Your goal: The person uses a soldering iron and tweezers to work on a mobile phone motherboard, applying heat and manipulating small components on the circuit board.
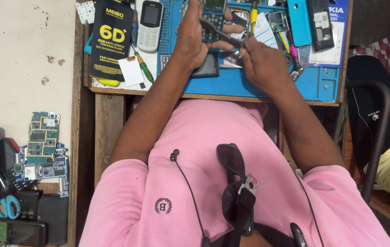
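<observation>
Both hands work over the blue repair mat [268, 87] at the far edge of the wooden bench [108, 123]. Left hand [195, 36] is closed round a small phone circuit board [213, 20], thumb underneath and fingers on the upper face, holding it raised and tilted toward the wearer, apparently so its face can be reached. Right hand [261, 61] pinches a pair of tweezers [222, 34] between thumb and forefinger; the tips lie against the board near its lower edge, the hand resting low on the mat, probably for steadiness.

A dark phone screen part [206, 66] lies flat on the mat just below the left wrist. A white keypad phone [150, 25] sits left of the mat, beside a black screen-protector packet [112, 39] and a green-handled screwdriver [142, 66]. A cyan phone cover [299, 22] and an opened black phone [320, 23] lie at the right end, within reach but clear of the working area.

On the floor to the left, well apart, spare circuit boards [44, 146] are stacked near blue-handled scissors [6, 206]
</observation>
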